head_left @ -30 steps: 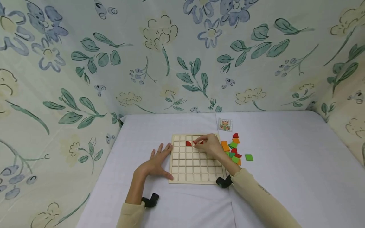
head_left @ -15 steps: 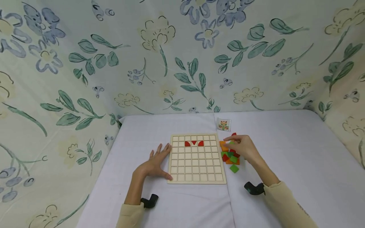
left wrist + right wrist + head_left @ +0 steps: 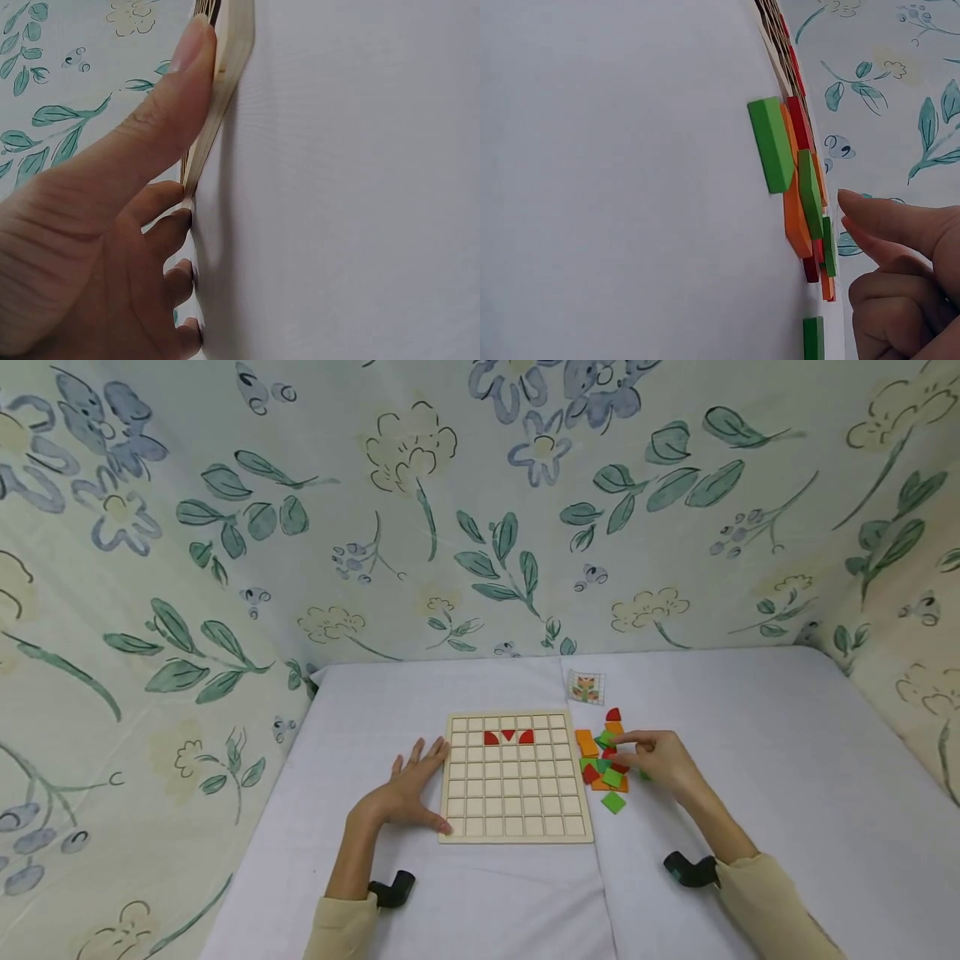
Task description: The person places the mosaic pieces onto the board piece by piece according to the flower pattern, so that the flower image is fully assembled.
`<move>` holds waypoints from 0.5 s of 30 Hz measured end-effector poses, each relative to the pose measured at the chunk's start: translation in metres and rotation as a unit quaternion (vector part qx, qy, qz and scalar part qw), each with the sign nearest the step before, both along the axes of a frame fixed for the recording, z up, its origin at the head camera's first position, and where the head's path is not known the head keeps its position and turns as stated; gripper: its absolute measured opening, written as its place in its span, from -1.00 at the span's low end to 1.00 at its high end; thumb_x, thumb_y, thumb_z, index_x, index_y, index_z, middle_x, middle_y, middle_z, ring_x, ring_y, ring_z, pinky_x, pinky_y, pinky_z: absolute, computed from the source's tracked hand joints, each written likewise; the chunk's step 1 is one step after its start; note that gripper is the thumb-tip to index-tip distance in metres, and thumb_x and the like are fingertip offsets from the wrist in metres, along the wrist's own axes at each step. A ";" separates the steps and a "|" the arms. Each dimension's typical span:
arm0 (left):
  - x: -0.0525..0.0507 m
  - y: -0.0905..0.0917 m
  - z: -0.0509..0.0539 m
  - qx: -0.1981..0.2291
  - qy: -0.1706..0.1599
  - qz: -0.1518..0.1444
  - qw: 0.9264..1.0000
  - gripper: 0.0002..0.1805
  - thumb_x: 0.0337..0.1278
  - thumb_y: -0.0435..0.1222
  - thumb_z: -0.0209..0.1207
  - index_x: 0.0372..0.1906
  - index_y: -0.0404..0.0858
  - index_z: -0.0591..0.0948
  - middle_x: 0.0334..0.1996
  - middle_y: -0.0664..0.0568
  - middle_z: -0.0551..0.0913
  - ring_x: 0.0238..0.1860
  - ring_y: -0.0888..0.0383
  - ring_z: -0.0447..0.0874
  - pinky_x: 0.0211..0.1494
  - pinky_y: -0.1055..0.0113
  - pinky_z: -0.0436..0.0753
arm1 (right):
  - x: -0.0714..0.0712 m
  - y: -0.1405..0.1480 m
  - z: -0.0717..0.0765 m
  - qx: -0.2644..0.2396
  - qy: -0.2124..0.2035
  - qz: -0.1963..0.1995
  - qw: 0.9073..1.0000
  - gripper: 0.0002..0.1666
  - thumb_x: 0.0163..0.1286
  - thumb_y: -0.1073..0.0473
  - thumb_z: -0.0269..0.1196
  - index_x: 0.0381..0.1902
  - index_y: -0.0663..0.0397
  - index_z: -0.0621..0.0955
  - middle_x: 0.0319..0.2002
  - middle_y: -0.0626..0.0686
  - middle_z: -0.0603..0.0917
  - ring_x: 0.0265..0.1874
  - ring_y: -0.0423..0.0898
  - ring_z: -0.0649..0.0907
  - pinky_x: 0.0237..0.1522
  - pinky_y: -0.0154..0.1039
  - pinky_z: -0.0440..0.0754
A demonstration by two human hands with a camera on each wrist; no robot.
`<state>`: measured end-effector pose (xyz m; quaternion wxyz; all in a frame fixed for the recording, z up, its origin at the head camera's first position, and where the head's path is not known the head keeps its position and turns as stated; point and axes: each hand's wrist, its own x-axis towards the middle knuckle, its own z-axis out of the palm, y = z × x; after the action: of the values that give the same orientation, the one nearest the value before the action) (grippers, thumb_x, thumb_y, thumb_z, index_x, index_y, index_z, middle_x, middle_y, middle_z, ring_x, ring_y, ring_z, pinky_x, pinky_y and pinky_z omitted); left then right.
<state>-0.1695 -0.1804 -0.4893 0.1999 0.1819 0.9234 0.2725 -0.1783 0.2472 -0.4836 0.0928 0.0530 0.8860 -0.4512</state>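
A wooden grid board [image 3: 517, 835] lies on the table. In its second row from the back sit a red quarter-circle [image 3: 491, 738], a red triangle [image 3: 507, 735] and another red quarter-circle [image 3: 526, 737]. My left hand [image 3: 401, 793] is spread along the board's left edge, thumb near the front corner; the left wrist view shows the thumb on the board's rim [image 3: 236, 49]. My right hand [image 3: 663, 764] hovers at the right side of a pile of coloured pieces [image 3: 588, 746]. Its thumb and forefinger stretch out, the other fingers bent; no piece shows between them in the right wrist view.
The pile, right of the board, mixes orange, green and red pieces; some overlap. A green square [image 3: 613, 802] lies just in front of it. Behind stands a small pattern card [image 3: 587, 687] printed with a coloured design. A floral cloth [image 3: 420, 527] hangs behind the table.
My right hand has left the board and moved right to the pile, then slightly farther right. The red triangle it pinched now lies between the two quarter-circles. The left hand stays at the edge.
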 end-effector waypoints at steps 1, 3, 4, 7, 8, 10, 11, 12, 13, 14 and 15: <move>0.000 0.000 0.000 0.000 0.000 0.000 1.000 0.48 -0.33 -0.01 0.68 0.69 -0.17 -0.03 0.72 -0.02 -0.18 0.71 -0.19 -0.49 0.68 -0.29 -0.39 | -0.001 -0.001 -0.001 -0.004 0.000 0.004 1.000 -0.49 0.34 0.08 0.45 0.18 0.22 0.70 -0.62 -0.10 0.24 -0.57 -0.15 0.29 -0.57 -0.30 0.17; 0.000 0.000 0.000 0.001 -0.001 0.000 1.000 0.48 -0.33 -0.01 0.68 0.69 -0.17 -0.03 0.72 -0.03 -0.18 0.71 -0.20 -0.49 0.68 -0.29 -0.39 | -0.005 -0.004 -0.003 -0.011 0.000 0.013 1.000 -0.49 0.33 0.08 0.46 0.18 0.18 0.70 -0.63 -0.10 0.23 -0.60 -0.17 0.27 -0.57 -0.32 0.15; 0.000 0.000 0.000 0.001 -0.001 0.000 1.000 0.48 -0.33 -0.01 0.68 0.69 -0.17 -0.03 0.72 -0.03 -0.18 0.71 -0.20 -0.49 0.68 -0.29 -0.39 | -0.006 -0.005 -0.004 -0.013 0.001 0.020 1.000 -0.48 0.32 0.08 0.47 0.19 0.18 0.70 -0.63 -0.11 0.22 -0.60 -0.17 0.27 -0.57 -0.31 0.14; -0.001 0.000 0.000 0.000 -0.001 0.001 1.000 0.48 -0.34 0.00 0.68 0.69 -0.16 -0.02 0.72 -0.03 -0.17 0.71 -0.19 -0.49 0.68 -0.28 -0.39 | -0.012 -0.010 -0.005 -0.011 0.002 0.031 0.999 -0.48 0.32 0.08 0.47 0.19 0.15 0.70 -0.63 -0.10 0.22 -0.60 -0.16 0.26 -0.56 -0.31 0.13; -0.001 0.000 0.000 -0.001 -0.002 0.001 1.000 0.48 -0.34 0.00 0.68 0.69 -0.16 -0.03 0.72 -0.02 -0.18 0.71 -0.19 -0.49 0.69 -0.28 -0.40 | -0.013 -0.011 -0.005 -0.009 0.002 0.033 0.999 -0.48 0.32 0.09 0.47 0.20 0.15 0.70 -0.63 -0.10 0.21 -0.60 -0.16 0.26 -0.56 -0.30 0.13; -0.001 0.000 0.000 -0.001 -0.001 0.001 1.000 0.48 -0.34 0.00 0.68 0.69 -0.15 -0.03 0.72 -0.02 -0.18 0.71 -0.18 -0.49 0.69 -0.28 -0.40 | -0.016 -0.014 -0.006 -0.005 -0.001 0.038 0.999 -0.48 0.33 0.11 0.46 0.20 0.18 0.69 -0.63 -0.10 0.21 -0.60 -0.15 0.26 -0.56 -0.30 0.13; -0.001 0.000 0.000 -0.001 -0.001 0.001 1.000 0.48 -0.34 0.00 0.68 0.69 -0.15 -0.03 0.72 -0.01 -0.18 0.71 -0.18 -0.49 0.69 -0.27 -0.40 | -0.018 -0.014 -0.006 -0.004 -0.002 0.038 0.999 -0.49 0.33 0.12 0.46 0.20 0.19 0.70 -0.63 -0.10 0.21 -0.60 -0.16 0.26 -0.56 -0.32 0.14; -0.001 0.000 0.000 -0.003 -0.002 0.000 1.000 0.48 -0.34 0.01 0.68 0.69 -0.15 -0.03 0.72 -0.01 -0.19 0.71 -0.18 -0.49 0.69 -0.27 -0.40 | -0.019 -0.015 -0.007 -0.004 -0.004 0.040 0.999 -0.50 0.33 0.13 0.46 0.19 0.20 0.70 -0.64 -0.10 0.20 -0.61 -0.16 0.26 -0.57 -0.33 0.14; -0.001 0.000 0.000 -0.004 -0.002 0.000 1.000 0.48 -0.34 0.01 0.68 0.69 -0.15 -0.03 0.72 -0.01 -0.19 0.71 -0.18 -0.50 0.69 -0.27 -0.40 | -0.020 -0.016 -0.007 -0.004 -0.005 0.042 0.999 -0.51 0.33 0.14 0.46 0.18 0.21 0.70 -0.64 -0.10 0.20 -0.62 -0.17 0.26 -0.57 -0.33 0.15; -0.001 0.000 0.000 -0.003 -0.002 0.000 1.000 0.49 -0.34 0.02 0.68 0.69 -0.15 -0.03 0.72 -0.01 -0.19 0.71 -0.18 -0.50 0.69 -0.27 -0.40 | -0.020 -0.017 -0.007 -0.004 -0.006 0.043 0.999 -0.52 0.33 0.15 0.46 0.16 0.22 0.70 -0.65 -0.11 0.20 -0.62 -0.17 0.26 -0.57 -0.33 0.15; -0.001 0.000 0.000 -0.002 -0.002 0.000 1.000 0.49 -0.35 0.02 0.68 0.69 -0.15 -0.03 0.72 -0.01 -0.19 0.71 -0.18 -0.49 0.69 -0.27 -0.40 | -0.021 -0.017 -0.007 -0.006 -0.006 0.045 0.999 -0.52 0.32 0.16 0.46 0.15 0.24 0.70 -0.65 -0.11 0.19 -0.63 -0.17 0.25 -0.57 -0.33 0.16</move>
<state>-0.1709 -0.1805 -0.4891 0.2016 0.1812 0.9236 0.2710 -0.1993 0.2303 -0.4906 0.1183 0.0151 0.8843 -0.4513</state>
